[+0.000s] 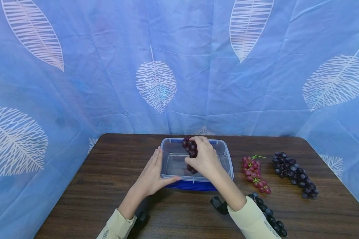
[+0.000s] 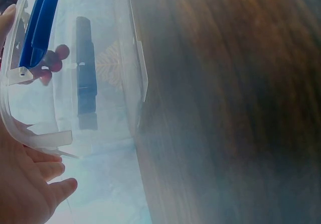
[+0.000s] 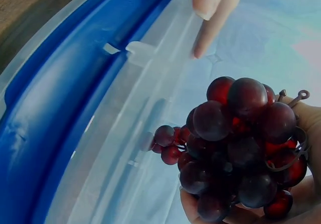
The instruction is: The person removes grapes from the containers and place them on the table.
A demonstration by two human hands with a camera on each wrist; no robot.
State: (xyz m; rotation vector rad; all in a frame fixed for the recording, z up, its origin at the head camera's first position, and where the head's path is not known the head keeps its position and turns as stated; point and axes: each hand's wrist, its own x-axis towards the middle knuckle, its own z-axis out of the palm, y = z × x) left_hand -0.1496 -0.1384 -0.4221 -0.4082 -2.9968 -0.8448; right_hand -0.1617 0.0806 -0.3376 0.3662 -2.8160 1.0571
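A clear plastic food box (image 1: 229,162) with blue clip latches (image 1: 191,185) stands near the back of the table. My right hand (image 1: 207,159) holds a bunch of dark red grapes (image 1: 190,147) over the box; its lower grapes hang within the rim. In the right wrist view, the fingers curl round the round, glossy grapes (image 3: 246,153) and a thin brown stem sticks out. My left hand (image 1: 149,179) lies against the box's left front corner. Its fingers are stretched along the side wall and its thumb reaches over the front rim.
To the right of the box lie a bunch of pink-red grapes (image 1: 254,174) with green stems and a bunch of black grapes (image 1: 294,174). Another black bunch (image 1: 269,214) is partly covered by the right sleeve (image 1: 251,219). Behind the brown table (image 1: 107,159) hangs a blue leaf-print cloth (image 1: 191,83).
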